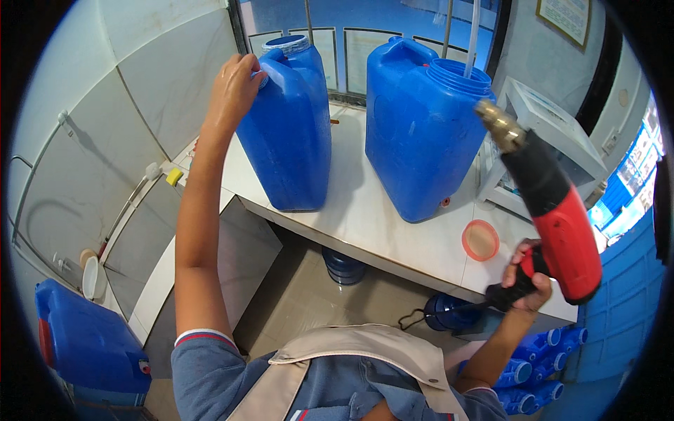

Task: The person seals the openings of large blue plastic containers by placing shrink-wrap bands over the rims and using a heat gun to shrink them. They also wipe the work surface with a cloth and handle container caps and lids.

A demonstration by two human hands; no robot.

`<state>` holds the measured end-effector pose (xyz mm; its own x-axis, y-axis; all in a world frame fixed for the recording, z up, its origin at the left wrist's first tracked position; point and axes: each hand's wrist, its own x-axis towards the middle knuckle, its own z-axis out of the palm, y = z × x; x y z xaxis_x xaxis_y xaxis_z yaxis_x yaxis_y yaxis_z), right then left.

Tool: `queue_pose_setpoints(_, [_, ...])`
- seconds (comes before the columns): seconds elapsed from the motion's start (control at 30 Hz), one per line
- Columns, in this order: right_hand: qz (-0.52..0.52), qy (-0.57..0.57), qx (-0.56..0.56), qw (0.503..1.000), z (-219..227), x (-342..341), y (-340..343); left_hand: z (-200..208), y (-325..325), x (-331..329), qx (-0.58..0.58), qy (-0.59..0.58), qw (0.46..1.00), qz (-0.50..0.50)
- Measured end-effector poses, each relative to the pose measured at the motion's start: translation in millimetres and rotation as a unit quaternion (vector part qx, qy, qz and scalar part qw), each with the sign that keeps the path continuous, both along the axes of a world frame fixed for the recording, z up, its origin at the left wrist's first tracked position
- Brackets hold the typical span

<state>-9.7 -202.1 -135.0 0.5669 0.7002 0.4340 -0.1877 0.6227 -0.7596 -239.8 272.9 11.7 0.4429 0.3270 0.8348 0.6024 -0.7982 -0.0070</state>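
Note:
My right hand (pixel 526 284) is wrapped round the grip of a red and black heat gun (pixel 562 217), its metal nozzle pointing up and left, level with the right jug's mouth. A blue water jug (pixel 291 140) stands upright on the left of the white counter (pixel 351 186). At its upper left shoulder, my left hand (pixel 239 81) is closed, fingertips pinched on a small pale-blue bit that I cannot make out. A second blue jug (pixel 421 133) stands to the right, a pale tube (pixel 472 42) reaching into its open mouth. Near the counter's front edge lies an orange-rimmed round lid (pixel 481 240).
A white cabinet (pixel 554 112) stands right of the jugs, behind the heat gun. Under the counter are round blue bottles (pixel 344 265), with several more stacked bottles (pixel 537 379) at lower right. Another blue jug (pixel 95 337) sits at lower left; a yellow sponge (pixel 174 177) lies by the wall.

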Motion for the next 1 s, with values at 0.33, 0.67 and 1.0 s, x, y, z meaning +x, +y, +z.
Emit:
queue_pose_setpoints(0.33, [0.133,-0.037,-0.123,0.983,-17,-70,58,-21,19,-2,-0.048,-0.092,0.99,-0.099])
queue_pose_setpoints(0.67, [0.165,-0.016,-0.211,0.963,-53,-75,21,-21,22,1,-0.111,-0.114,0.98,-0.121])
queue_pose_setpoints(1.0, [0.031,0.058,-0.201,0.977,-76,-26,-84,-49,-122,61,0.118,-0.208,0.944,-0.226])
